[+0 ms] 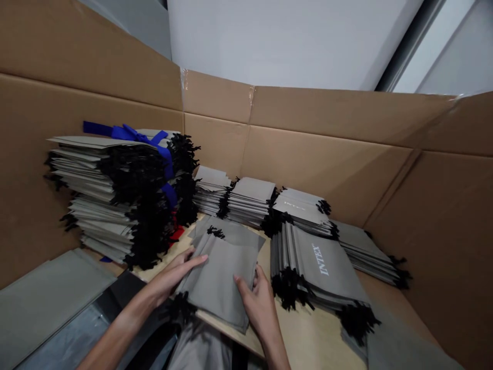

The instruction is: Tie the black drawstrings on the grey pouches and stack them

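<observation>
Up close: your left hand (175,275) and right hand (259,307) sit on either side of a small stack of gray drawstring pouches (217,280).

Left hand: open, fingers flat against the stack's left edge.

Right hand: curved around the stack's right edge, thumb on top, gripping lightly.

Stack: lying on a wooden board (308,339), with black cords (215,232) bunched at its far end.

Lower left: flat gray sheets (50,303) lie beside dark plastic (115,293), just past your left forearm.

Just right: a stack of pouches printed INTEX (320,259) sits beside your right hand, its black cords at the end nearest you.

Farther on: a row of smaller pouch stacks (246,200) runs across the board, up against the carton.

Far left: a tall pile of pouches (103,205) leans on the carton, with blue ribbon (142,136) on top and a red scrap (177,232) at its foot.

Back: a cardboard carton wall (319,154) rises behind everything, with a white wall (288,36) beyond.
</observation>
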Demonstrator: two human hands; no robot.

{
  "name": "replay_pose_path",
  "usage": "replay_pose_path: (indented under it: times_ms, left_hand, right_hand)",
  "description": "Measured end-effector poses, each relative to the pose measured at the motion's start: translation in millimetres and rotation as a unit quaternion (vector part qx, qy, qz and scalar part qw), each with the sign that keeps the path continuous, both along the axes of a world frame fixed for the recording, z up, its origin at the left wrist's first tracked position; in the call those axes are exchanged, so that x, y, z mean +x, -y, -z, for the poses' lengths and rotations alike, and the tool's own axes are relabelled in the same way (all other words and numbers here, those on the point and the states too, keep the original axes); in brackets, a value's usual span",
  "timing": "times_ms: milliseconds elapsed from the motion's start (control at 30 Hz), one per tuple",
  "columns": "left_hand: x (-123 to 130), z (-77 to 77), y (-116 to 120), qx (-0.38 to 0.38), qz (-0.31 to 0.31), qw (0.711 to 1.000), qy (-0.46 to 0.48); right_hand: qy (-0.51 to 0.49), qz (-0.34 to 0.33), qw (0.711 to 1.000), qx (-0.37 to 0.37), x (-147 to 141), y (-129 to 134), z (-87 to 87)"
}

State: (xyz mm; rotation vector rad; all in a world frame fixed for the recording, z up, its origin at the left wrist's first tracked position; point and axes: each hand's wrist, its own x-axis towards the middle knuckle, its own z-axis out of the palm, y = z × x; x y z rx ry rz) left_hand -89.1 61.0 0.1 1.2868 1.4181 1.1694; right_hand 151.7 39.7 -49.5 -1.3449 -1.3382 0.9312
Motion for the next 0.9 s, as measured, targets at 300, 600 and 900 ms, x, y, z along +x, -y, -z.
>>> replay_pose_path:
  times_ms: [300, 600, 900]
  left_hand:
    - [-16, -11.3, 2, 0.046, 0.006, 0.995, -0.092]
    - [-34, -29.6, 53, 0.079, -0.037, 0.985, -0.148]
    - [-30, -10.6, 96, 0.129, 0.095, 0.931, -0.329]
  right_hand:
    - [0.232, 0.070, 0.970, -0.013, -1, -1, -11.2]
    - [0.433, 0.046, 0.900, -0.017, 10, 26, -46.7]
    - [0.284, -0.140, 0.936, 0.154, -33, 58, -37.5]
